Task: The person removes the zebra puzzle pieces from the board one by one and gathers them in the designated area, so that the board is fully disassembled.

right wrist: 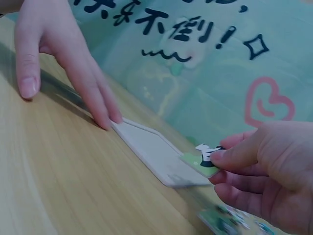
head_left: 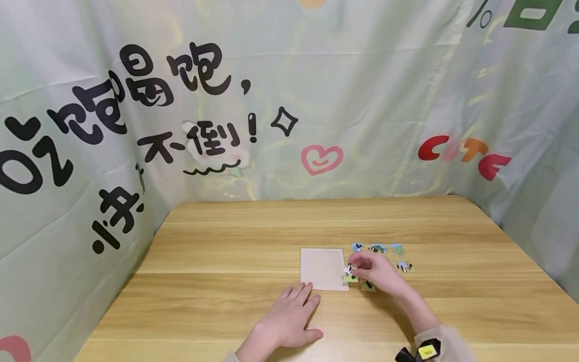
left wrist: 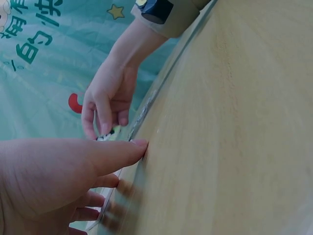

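Between thumb and fingers, my right hand point(head_left: 374, 270) pinches a jigsaw puzzle piece point(right wrist: 202, 160) with a green edge and a black-and-white figure. The piece is held up at the right side of a pale square puzzle tray point(head_left: 322, 269), overlapping its border in the head view. My left hand point(head_left: 289, 315) lies with fingers spread and straight, its fingertips at the tray's lower left edge. The tray's inside shows a plain beige base. In the left wrist view, the right hand point(left wrist: 111, 95) is seen beyond the left thumb.
Several loose puzzle pieces point(head_left: 397, 250) lie on the wooden table point(head_left: 217, 251) to the right of the tray, some partly hidden under the right hand. One piece point(head_left: 368, 286) shows just below that hand. A printed cloth point(head_left: 371, 100) hangs behind the table and along its sides.
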